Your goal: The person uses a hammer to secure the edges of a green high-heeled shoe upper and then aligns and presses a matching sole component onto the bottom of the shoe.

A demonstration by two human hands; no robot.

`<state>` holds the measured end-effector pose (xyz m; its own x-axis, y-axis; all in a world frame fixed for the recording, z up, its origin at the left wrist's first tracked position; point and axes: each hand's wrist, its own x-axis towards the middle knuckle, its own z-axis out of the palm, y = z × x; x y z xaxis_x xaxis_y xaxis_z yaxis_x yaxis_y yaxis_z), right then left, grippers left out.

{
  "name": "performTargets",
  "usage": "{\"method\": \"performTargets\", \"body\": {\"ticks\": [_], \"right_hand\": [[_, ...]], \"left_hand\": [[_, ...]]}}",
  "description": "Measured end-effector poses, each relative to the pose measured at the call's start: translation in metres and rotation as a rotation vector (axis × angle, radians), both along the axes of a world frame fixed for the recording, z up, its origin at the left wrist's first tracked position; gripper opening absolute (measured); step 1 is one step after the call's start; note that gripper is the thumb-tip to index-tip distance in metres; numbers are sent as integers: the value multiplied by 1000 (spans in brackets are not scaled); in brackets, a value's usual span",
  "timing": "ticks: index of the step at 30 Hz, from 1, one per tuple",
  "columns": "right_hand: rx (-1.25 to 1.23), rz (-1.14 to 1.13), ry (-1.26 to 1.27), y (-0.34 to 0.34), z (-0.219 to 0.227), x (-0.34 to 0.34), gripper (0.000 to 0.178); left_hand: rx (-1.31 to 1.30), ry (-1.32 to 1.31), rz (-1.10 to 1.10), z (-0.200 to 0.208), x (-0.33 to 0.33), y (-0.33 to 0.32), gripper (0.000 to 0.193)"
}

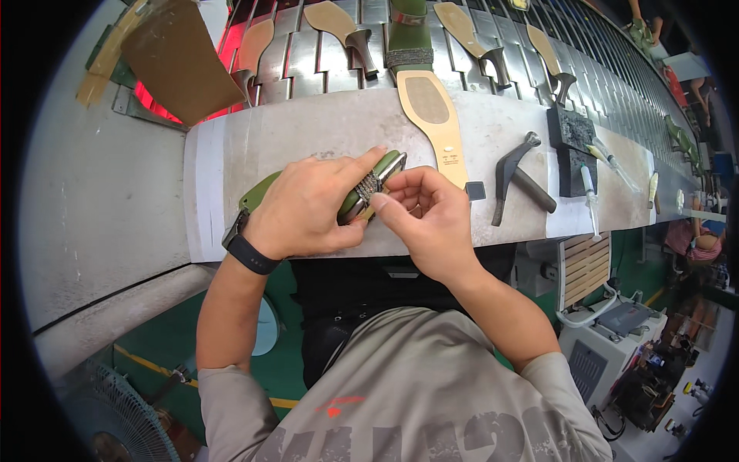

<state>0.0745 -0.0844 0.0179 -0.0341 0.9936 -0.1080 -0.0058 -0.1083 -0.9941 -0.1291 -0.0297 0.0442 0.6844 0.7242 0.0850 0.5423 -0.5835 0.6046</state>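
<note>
One green shoe piece [260,190], clasped by left hand [309,202]; its glittery strap [366,186], apparently pinched by right hand [428,218], could skew or loosen if tugged unevenly.

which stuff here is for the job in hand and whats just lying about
In hand: green shoe part and glittery band, at left hand and right hand.
Apparently lying about: hammer, syringes, black block; tan insole, though it may belong.
</note>
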Motion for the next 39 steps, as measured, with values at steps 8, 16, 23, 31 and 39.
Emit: {"method": "performTargets", "body": {"ticks": [8,16,23,31,39], "right_hand": [[23,16,-138,9,12,2,13],[-129,83,71,15,-1,11,11],[-118,175,64,15,-6,16,13],[-188,223,95,24,-4,24,15],[-365,248,46,34,-6,28,30]], "left_hand": [[-17,27,0,1,0,1,84],[-20,9,0,4,2,1,88],[-1,-24,-6,5,3,1,80],[54,-59,-24,1,3,2,78],[-56,-34,64,6,6,1,78]]}}
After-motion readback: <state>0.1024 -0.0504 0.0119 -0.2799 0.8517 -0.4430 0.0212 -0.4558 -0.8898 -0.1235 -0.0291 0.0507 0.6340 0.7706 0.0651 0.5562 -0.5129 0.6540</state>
